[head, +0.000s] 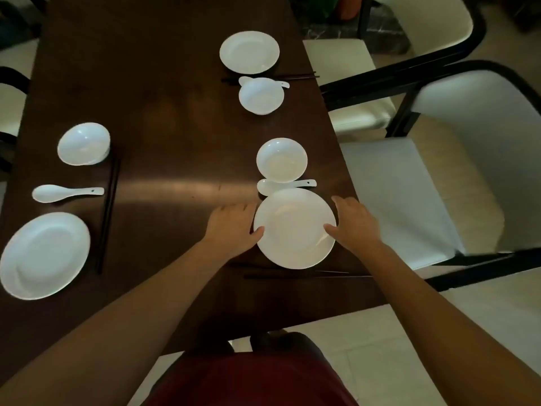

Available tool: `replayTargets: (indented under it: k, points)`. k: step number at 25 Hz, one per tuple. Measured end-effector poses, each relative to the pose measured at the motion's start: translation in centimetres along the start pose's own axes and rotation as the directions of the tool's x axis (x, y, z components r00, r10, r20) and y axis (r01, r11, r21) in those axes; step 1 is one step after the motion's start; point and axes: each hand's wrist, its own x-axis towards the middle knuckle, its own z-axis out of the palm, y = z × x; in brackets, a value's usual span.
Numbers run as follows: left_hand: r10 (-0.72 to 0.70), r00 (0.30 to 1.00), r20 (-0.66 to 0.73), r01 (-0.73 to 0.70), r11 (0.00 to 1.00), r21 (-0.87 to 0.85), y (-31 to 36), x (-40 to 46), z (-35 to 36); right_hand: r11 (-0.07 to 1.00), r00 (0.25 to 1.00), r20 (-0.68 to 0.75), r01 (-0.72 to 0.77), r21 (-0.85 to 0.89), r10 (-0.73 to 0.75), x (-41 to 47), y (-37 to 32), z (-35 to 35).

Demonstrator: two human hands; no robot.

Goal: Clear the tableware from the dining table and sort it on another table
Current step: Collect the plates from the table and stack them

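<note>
Flanking round white plate (pixel 294 228) w/ 2 spread grips: left hand (pixel 231 227), right hand (pixel 352 222) touching rim.

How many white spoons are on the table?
3. One spoon lies at the left between bowl and plate, one sits behind the plate between the hands, and one is partly hidden behind the far bowl.

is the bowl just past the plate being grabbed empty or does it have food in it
Empty: the bowl sits upright, and its inside shows only clean white, no food.

Spoon (pixel 265 187) bowl partly hidden — chopsticks (pixel 307 276) run under plate (pixel 294 228).
</note>
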Motion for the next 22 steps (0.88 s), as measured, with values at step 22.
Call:
replayTargets:
  k: [22]
  points:
    - [-0.57, 0.763, 0.304, 0.531, 0.286, -0.798, -12.7, -5.5, -0.1, 0.783, 0.967, 0.237, -0.078, 0.618, -0.09, 4.0, -13.7, 2.9]
